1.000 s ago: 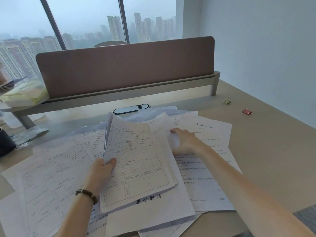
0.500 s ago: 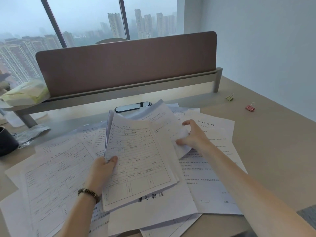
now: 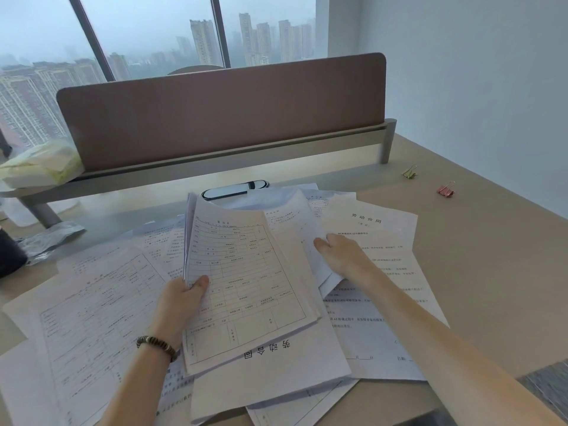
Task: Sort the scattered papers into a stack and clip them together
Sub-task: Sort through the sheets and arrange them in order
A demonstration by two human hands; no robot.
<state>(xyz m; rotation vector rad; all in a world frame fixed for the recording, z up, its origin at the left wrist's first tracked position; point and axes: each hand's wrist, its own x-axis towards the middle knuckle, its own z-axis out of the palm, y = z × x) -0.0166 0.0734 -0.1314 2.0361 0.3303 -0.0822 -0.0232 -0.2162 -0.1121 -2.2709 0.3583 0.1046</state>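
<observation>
My left grip (image 3: 184, 298) pinches the gathered stack (image 3: 242, 281) upright-tilted to receive more; my right grip (image 3: 341, 253) grasps a loose sheet (image 3: 295, 219) for adding.

The left hand (image 3: 181, 299) reaches up from the near left, with a bead band on its wrist. Its thumb lies flat on top of a bunch of sheets (image 3: 242, 272) and its fingers are tucked under them, so it holds them up. The bare right arm comes in from the near right, and the right hand (image 3: 341, 253) pinches the edge of one sheet (image 3: 295, 222).
</observation>
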